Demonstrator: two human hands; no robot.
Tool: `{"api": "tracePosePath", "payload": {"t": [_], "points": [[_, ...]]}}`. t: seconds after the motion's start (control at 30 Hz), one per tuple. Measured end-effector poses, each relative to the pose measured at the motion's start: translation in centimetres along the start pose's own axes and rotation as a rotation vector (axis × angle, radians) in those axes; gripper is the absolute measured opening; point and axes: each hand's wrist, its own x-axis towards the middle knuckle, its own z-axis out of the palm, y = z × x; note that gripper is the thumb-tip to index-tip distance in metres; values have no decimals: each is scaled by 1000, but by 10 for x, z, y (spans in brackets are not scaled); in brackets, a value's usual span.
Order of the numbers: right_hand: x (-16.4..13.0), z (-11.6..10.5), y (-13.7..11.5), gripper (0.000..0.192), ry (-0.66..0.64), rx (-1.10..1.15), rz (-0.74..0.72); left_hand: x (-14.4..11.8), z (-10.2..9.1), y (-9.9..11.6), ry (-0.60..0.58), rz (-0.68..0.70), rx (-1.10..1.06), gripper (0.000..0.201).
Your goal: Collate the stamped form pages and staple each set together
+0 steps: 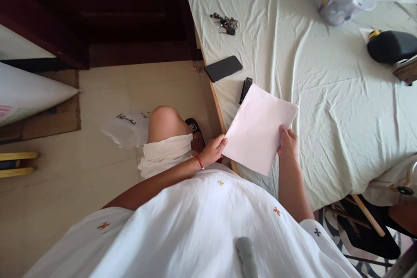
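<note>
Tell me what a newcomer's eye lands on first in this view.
First, the white sheet of paper at centre, held at its edges by the left hand and the right hand over the edge of the wrinkled pale green bedsheet. Next, just beyond the paper, the flat black phone lies on that sheet, with the bunch of keys farther up.
</note>
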Motion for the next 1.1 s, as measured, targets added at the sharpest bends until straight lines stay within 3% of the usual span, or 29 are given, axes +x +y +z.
{"api": "tracePosePath", "payload": {"t": [0.13, 0.27, 0.5, 0.6, 0.7, 0.87, 1.0, 1.1], "points": [[1, -3, 1, 40, -35, -30, 15, -2, 4, -4, -78, -53, -24, 47], [0, -3, 1, 44, -69, -43, 5, -3, 4, -2, -68, -50, -26, 47], [10, -23, -18, 47, -155, -116, 68, 5, -17, 18, -38, 101, 269, 39], [23, -38, -31, 46, -281, -214, 225, 18, -26, 26, 60, 149, 365, 31], [34, -42, -38, 44, -379, -265, 341, 39, -30, 34, 157, 281, 464, 29], [44, -30, -34, 43, -409, -221, 351, 76, -31, 42, 158, 493, 565, 33], [47, -22, -31, 42, -374, -184, 349, 93, -29, 42, 155, 529, 690, 31], [49, -20, -30, 38, -359, -182, 343, 100, -26, 42, 239, 498, 797, 30]]}}
